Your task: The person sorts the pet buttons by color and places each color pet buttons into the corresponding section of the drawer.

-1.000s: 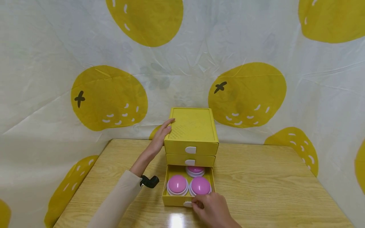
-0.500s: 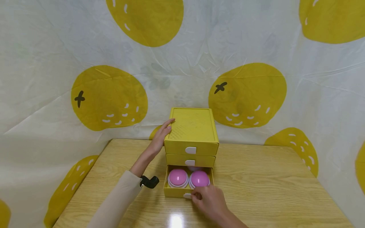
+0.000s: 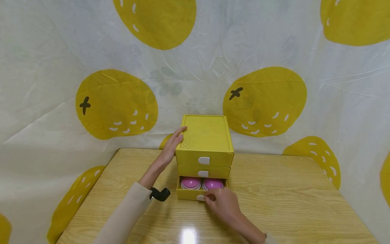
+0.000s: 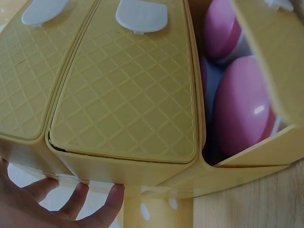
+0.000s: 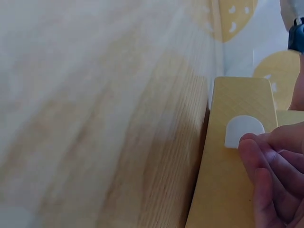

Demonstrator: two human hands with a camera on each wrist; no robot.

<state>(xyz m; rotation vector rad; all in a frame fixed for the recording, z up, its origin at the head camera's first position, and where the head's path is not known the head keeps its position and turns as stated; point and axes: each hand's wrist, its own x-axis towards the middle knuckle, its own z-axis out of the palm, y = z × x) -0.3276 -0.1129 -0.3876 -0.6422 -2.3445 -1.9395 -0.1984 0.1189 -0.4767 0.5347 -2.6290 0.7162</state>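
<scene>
A yellow three-drawer box (image 3: 205,139) stands on the wooden table (image 3: 274,189). Its bottom drawer (image 3: 189,194) sticks out a little, and two pink domed buttons (image 3: 191,183) (image 3: 212,183) show inside. My right hand (image 3: 220,202) is at the drawer's front, fingers curled on its white handle (image 3: 200,198). The right wrist view shows those fingers (image 5: 273,166) against the handle (image 5: 243,130). My left hand (image 3: 175,139) lies flat against the box's top left edge. In the left wrist view its fingers (image 4: 76,199) reach along the box, with a pink button (image 4: 242,114) in the open drawer.
A white cloth with big yellow fruit prints (image 3: 115,105) hangs behind and beside the table. The top two drawers (image 3: 203,160) are closed. A black wrist-mounted camera (image 3: 159,194) sits on my left forearm, beside the bottom drawer. Bare wood (image 3: 289,210) stretches to the right.
The bottom drawer has slid back into the box with my right hand on its handle; the third button at the back is now hidden. My left hand has stayed put.
</scene>
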